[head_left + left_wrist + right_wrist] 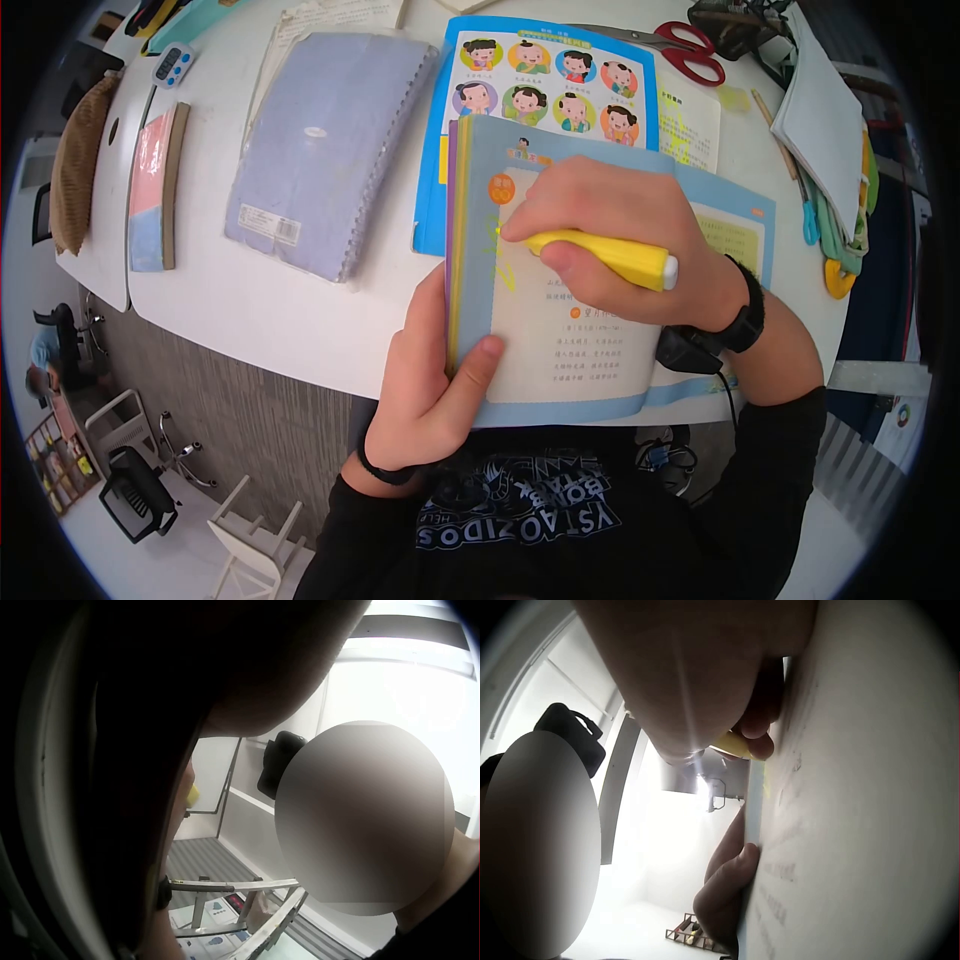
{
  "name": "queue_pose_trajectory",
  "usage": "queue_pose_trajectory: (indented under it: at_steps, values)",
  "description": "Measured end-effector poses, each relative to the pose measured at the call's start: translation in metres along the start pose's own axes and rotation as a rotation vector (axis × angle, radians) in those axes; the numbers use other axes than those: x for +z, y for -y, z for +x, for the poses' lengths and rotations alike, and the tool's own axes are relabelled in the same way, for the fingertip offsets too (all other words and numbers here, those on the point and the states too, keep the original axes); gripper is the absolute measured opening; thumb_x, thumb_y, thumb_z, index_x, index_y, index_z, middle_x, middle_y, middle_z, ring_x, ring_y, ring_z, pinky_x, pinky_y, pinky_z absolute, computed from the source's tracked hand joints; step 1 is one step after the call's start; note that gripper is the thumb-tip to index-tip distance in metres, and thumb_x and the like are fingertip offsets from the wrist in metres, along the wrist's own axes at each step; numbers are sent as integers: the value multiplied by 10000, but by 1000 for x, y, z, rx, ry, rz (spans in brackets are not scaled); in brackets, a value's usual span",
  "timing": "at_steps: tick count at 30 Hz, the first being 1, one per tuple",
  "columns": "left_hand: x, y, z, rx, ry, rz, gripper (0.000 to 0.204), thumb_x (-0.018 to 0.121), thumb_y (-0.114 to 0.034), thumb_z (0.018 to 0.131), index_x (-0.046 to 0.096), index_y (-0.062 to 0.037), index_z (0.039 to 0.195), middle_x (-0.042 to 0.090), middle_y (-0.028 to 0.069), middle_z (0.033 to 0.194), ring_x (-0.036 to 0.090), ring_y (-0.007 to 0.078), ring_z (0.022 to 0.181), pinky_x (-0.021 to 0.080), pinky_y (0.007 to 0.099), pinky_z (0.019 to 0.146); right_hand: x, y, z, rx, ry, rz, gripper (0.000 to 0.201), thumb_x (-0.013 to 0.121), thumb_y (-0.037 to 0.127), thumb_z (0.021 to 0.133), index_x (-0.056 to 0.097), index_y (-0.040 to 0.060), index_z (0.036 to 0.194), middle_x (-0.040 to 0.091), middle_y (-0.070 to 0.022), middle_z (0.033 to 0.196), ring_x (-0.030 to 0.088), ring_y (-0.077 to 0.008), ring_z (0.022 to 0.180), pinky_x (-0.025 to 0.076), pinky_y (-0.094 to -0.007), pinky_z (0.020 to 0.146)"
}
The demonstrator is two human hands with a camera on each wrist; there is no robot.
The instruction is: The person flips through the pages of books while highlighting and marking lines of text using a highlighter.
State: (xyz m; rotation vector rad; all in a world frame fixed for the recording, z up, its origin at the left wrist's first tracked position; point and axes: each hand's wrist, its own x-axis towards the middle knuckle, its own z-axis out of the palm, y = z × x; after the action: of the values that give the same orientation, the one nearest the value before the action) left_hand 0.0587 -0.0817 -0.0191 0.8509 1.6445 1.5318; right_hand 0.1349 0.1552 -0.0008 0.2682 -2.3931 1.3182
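Note:
An open book (560, 375) with blue page borders lies at the table's front edge. The right hand (625, 235) pinches a yellow highlighter (610, 257), its tip end at the upper left of the left page, beside yellow-green marks. In the right wrist view the right hand (697, 682) holds the yellow highlighter (733, 743) against the page. The left hand (430, 370) grips the book's left edge, thumb on the page, fingers partly hidden under it; it also shows in the right wrist view, the left hand (726, 892) at the book's edge.
Behind the open book lies a blue book (432, 215) with cartoon children. To the left are a purple notebook (325, 140), a pink-and-blue book (152, 190) and a small timer (173, 65). Red-handled scissors (690, 55) lie at the back; papers (825, 120) at the right.

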Motion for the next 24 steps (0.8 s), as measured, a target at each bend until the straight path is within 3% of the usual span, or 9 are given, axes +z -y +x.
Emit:
queue_pose_trajectory:
  at_steps: [6,9,13,15,18,20,21,23,24]
  values:
    - [0,1,-2,6,-4,1,593,555,-37,1028,309,95,1551,625,252,1378,611,289,1290,444,386,1097,-6,1,-2,-11,13,14,50,683,29,875,702,42,919,696,-73,835,629,-281,742,537,-379,788]
    - [1,-1,-2,-16,-7,-38,596,558,-36,1029,306,98,1552,626,254,1374,613,289,1287,444,384,1096,-10,4,-2,-38,151,82,39,671,24,853,697,46,873,700,-54,813,620,-263,697,550,-411,848]
    - [1,0,-2,13,-3,23,596,560,-29,1027,306,100,1551,627,256,1372,612,291,1288,444,384,1096,-5,-2,-4,-31,97,64,43,658,17,838,686,51,839,690,-32,777,607,-252,658,550,-442,885]
    - [2,-2,-5,-103,-12,-108,670,605,-50,1008,283,94,1578,489,187,1524,460,241,1416,331,377,1193,-5,-3,-5,-45,52,34,43,659,17,838,684,51,838,685,-30,768,604,-251,652,549,-439,884]
    - [1,-2,-4,-91,-6,-84,668,601,-49,1007,284,95,1577,491,185,1522,461,243,1417,327,378,1195,-6,-1,-5,-26,121,50,46,651,12,832,676,49,820,672,-31,741,600,-254,635,550,-436,870]
    - [1,-1,-4,-87,-3,-84,667,597,-47,1006,284,95,1578,490,185,1523,461,244,1417,326,379,1196,1,-3,-4,-3,-43,35,67,632,0,823,660,48,786,655,-31,704,585,-248,606,542,-438,886]
    - [1,-1,-4,-90,-4,-85,666,593,-44,1005,284,94,1579,489,185,1524,461,246,1418,326,380,1197,-3,-3,-4,-6,-41,31,67,632,0,823,660,48,786,655,-31,704,585,-248,606,542,-438,886]
    - [2,-3,-4,-103,-11,-86,669,591,-39,1001,282,93,1580,488,185,1525,462,247,1416,326,380,1196,-12,-4,-3,-16,170,148,79,623,7,824,650,47,762,640,-35,677,572,-239,591,530,-433,912]
    - [2,-3,-4,-122,-16,-85,672,589,-34,998,281,93,1581,487,186,1526,464,248,1415,326,380,1196,-12,-3,-3,-15,172,149,79,623,7,824,650,47,762,640,-35,677,572,-239,591,530,-433,912]
